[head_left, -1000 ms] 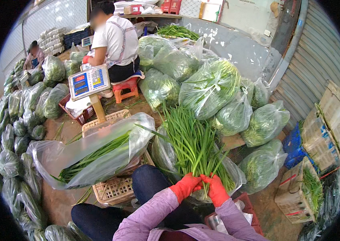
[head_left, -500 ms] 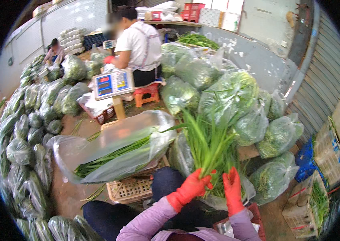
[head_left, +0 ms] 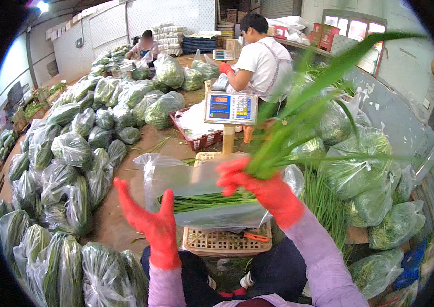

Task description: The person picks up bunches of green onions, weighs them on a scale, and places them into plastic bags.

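A bunch of chives point(head_left: 278, 148), long, flat and green, is gripped at its base end in my right hand point(head_left: 268, 192), red-gloved and closed. The leaves fan up to the right, blurred by motion. My left hand point(head_left: 153, 225), also in a red glove, is empty, fingers and thumb spread, left of the clear plastic bag point(head_left: 217, 221). Inside that open bag lies a layer of green stalks point(head_left: 201, 202). The bag rests on the electronic scale, whose display point(head_left: 231, 107) stands behind it. More long greens point(head_left: 324, 204) sit upright to the right of my right forearm.
A tan plastic crate point(head_left: 227, 246) with an orange-handled tool point(head_left: 256, 237) is between my knees. Filled bags of greens point(head_left: 73, 148) cover the left floor; others point(head_left: 365, 174) pile up right. A red basket point(head_left: 196, 138) stands beyond. Two people point(head_left: 265, 61) sit farther back.
My view has swung left. The chives have passed from my left hand to my right and come over towards the bag. My left hand has let go and spread out on the left.
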{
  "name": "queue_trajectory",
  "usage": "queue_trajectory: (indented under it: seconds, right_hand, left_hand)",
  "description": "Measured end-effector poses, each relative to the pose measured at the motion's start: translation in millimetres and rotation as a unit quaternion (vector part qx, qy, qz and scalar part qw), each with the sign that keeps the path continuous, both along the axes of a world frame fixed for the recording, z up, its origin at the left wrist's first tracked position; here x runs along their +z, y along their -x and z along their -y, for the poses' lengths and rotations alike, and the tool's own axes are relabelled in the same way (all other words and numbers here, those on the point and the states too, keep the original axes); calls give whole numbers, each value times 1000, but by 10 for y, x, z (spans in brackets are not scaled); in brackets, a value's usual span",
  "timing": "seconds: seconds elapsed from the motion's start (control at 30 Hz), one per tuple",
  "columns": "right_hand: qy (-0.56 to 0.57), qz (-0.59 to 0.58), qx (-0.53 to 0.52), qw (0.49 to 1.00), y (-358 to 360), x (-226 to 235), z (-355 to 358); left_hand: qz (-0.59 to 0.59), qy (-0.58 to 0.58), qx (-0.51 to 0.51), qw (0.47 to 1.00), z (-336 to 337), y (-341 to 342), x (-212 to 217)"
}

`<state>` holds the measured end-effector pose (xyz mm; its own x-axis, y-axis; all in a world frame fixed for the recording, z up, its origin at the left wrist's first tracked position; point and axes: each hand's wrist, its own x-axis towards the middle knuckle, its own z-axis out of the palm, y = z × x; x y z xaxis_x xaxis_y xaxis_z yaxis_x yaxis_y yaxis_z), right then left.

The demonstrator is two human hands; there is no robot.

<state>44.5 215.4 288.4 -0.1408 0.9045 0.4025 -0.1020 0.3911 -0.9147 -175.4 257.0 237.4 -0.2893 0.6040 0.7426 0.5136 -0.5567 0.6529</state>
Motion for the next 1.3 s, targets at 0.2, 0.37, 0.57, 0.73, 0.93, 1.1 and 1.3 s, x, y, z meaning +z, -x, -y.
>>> queue_trajectory:
  seconds: [0.2, 0.37, 0.57, 0.73, 0.93, 1.1, 1.3]
  right_hand:
    - [80, 746, -116, 650, -908, -1431, -868]
    - [159, 679, -204, 687, -1316, -1311, -700]
    - [-3, 731, -111, 674, -1514, -431, -58]
    - [-19, 879, -176, 443, -1263, 158, -116]
    - [-96, 882, -351, 299, -2032, -116, -253]
    - [243, 763, -411, 435, -2120, 551, -303]
    - [308, 265, -297, 864, -1601, 1014, -274]
  left_hand:
    - [414, 336, -556, 637, -820, 686, -56]
    - [282, 261, -465, 798, -1135, 586, 536]
    - [210, 276, -451, 822, -1491, 586, 659]
    - [240, 237, -484, 807, -1574, 470, 690]
    - [241, 277, -484, 795, -1406, 380, 723]
    - [236, 278, -516, 775, -1387, 509, 852]
    - [200, 281, -504, 792, -1442, 356, 939]
